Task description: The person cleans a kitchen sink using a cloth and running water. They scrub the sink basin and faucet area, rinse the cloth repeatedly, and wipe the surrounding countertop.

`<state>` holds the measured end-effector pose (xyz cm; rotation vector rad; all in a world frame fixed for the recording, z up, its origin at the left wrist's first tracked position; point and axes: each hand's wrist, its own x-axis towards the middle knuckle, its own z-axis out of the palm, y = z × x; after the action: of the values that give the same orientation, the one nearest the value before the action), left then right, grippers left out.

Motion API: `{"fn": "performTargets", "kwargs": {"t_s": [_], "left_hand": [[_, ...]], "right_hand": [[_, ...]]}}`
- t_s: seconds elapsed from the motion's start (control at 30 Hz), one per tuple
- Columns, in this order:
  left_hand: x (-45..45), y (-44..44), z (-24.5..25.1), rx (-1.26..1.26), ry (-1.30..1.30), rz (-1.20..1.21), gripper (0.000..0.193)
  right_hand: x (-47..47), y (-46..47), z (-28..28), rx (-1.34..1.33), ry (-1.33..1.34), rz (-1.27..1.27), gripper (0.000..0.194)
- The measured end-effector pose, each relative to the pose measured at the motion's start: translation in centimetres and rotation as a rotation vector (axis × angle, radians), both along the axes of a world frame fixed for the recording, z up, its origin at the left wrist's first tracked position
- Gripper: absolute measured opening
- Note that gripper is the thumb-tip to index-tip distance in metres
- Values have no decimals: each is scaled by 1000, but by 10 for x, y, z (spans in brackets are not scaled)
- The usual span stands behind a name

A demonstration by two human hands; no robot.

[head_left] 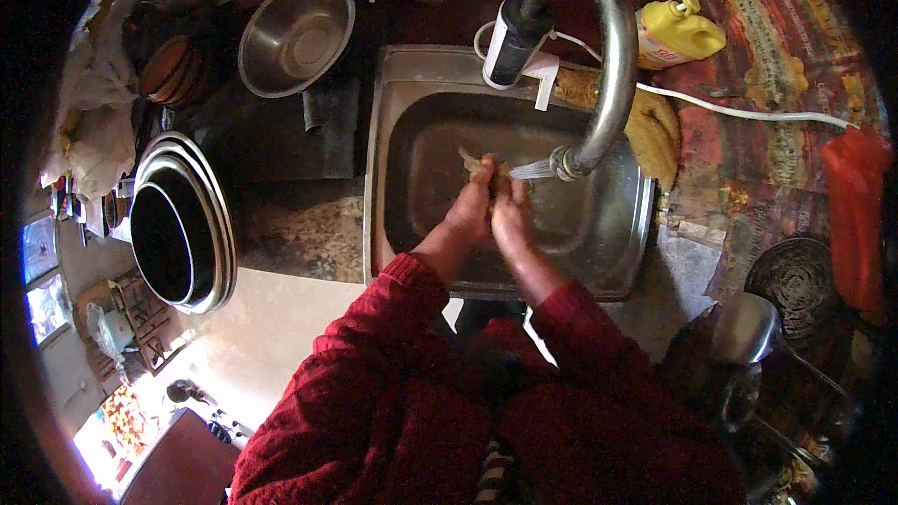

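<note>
Over the metal sink basin, my left hand and my right hand are close together at the running faucet. A stream of water comes from its spout just to the right of my fingers. A pale, thin, ragged piece sticks out at the fingertips of my left hand; what it is cannot be told. Something small and orange shows between the hands. The fingers are blurred and partly hide what lies between them, so the grip of my right hand is unclear.
A metal bowl stands at the back left, with stacked pots or basins nearer. Behind the sink, a yellow jug stands right of the faucet. A tan cloth lies on the sink's right edge. Metal ladles lie at the lower right.
</note>
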<state>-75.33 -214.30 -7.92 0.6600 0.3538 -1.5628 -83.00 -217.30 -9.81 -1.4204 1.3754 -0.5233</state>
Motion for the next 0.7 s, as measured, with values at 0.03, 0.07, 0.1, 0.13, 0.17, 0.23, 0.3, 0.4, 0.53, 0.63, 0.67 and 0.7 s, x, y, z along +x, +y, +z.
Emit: {"fn": "performTargets", "kwargs": {"t_s": [0.03,0.07,0.1,0.13,0.17,0.23,0.3,0.4,0.53,0.63,0.67,0.7], "left_hand": [[-4,-8,5,113,108,-55,46],[-4,-3,-5,20,-58,-97,42],[-1,5,-19,-62,-229,-128,38],[3,8,-16,-34,-196,-74,34],[5,5,-5,-19,-157,-35,31],[16,11,-7,-118,-511,9,28],[30,16,-19,-198,-1018,-37,27],[45,11,-25,205,-774,-243,27],[57,12,1,259,-1373,-472,28],[75,35,-58,99,-1549,-277,30],[75,38,-65,30,-1503,-142,33],[72,36,-61,-8,-1281,-75,35]], "right_hand": [[-10,-17,-12,103,-54,-80,29],[-11,-33,-12,202,-228,-157,25],[-7,-44,8,369,-193,-192,23],[-8,-57,30,532,-150,-241,23],[-19,-65,34,541,-195,-283,22],[-33,-74,41,451,-322,-291,23],[-39,-73,46,282,-387,-250,24],[-47,-80,54,193,-401,-200,22],[-95,-126,22,211,-553,-260,13],[-78,-126,36,168,-390,-256,17],[-73,-124,37,103,-238,-156,22],[-73,-119,35,36,-79,-65,28]]}}
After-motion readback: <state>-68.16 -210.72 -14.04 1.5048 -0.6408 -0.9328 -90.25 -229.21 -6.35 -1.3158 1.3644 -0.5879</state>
